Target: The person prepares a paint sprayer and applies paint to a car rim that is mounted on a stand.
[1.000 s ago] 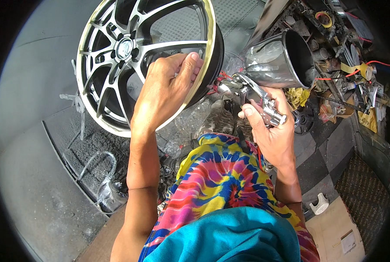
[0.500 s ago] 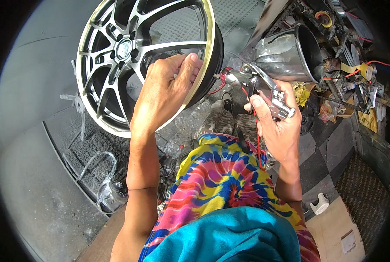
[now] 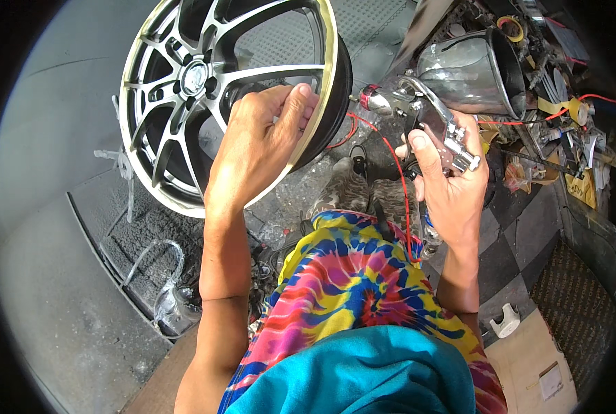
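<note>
A silver-and-black alloy wheel (image 3: 273, 72) with a pale yellowish strip around its rim edge tilts up at the upper left. My left hand (image 3: 259, 141) is closed in a fist over the right side of its rim; whatever lies inside the curled fingers is hidden. To the right of the wheel, my right hand (image 3: 449, 176) wraps around a shiny metal spray gun (image 3: 428, 117). The gun's red-ringed nozzle end points left, near the wheel's side and apart from it. A thin red hose (image 3: 396, 148) loops below the gun, between the hands.
Behind the gun lies a dark shiny bucket (image 3: 456, 76) on its side. Tape rolls, tools and papers clutter the right, crossed by a red cord (image 3: 529, 123). A paint-spattered pot (image 3: 177, 303) with a curved handle stands lower left. A white plastic piece (image 3: 506, 321) lies lower right.
My right hand has moved the spray gun slightly right and up, away from the wheel. The red hose now shows more of its length. My left hand has stayed almost still.
</note>
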Action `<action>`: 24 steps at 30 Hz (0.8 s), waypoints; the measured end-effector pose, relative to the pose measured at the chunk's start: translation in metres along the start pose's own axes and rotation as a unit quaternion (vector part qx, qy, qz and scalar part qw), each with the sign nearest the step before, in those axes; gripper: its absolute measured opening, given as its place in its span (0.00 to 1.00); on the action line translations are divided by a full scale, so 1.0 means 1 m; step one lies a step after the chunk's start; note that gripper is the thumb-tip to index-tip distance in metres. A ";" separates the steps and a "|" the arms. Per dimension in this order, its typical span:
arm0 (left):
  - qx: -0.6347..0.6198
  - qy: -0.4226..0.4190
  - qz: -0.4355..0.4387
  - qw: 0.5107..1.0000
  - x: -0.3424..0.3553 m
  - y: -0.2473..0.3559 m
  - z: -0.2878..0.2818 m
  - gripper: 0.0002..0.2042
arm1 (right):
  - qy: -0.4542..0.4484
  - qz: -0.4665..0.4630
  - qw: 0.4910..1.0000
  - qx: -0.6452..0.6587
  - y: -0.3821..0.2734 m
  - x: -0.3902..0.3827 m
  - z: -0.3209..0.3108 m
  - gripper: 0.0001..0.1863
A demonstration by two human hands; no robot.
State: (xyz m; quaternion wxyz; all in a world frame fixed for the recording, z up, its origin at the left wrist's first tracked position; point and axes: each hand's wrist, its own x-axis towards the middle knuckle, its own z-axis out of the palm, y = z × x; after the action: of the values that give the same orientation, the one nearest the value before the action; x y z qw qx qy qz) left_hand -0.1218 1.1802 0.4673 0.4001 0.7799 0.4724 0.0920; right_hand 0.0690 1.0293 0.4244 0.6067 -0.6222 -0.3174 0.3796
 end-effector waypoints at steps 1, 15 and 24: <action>0.000 0.000 0.000 1.000 0.000 0.000 -0.001 0.22 | -0.002 0.002 1.000 0.003 -0.001 0.000 0.000 0.14; -0.028 0.038 0.027 0.999 0.005 -0.005 0.005 0.22 | -0.037 0.039 0.999 0.004 0.002 -0.011 0.003 0.16; -0.019 0.032 0.024 0.999 0.010 -0.005 0.005 0.23 | -0.039 0.071 0.997 -0.011 0.002 -0.019 0.002 0.18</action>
State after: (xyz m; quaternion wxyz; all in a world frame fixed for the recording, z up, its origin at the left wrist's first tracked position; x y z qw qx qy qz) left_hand -0.1174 1.1863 0.4577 0.3974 0.7798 0.4645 0.1350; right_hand 0.0573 1.0144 0.4245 0.5585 -0.6347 -0.3004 0.4417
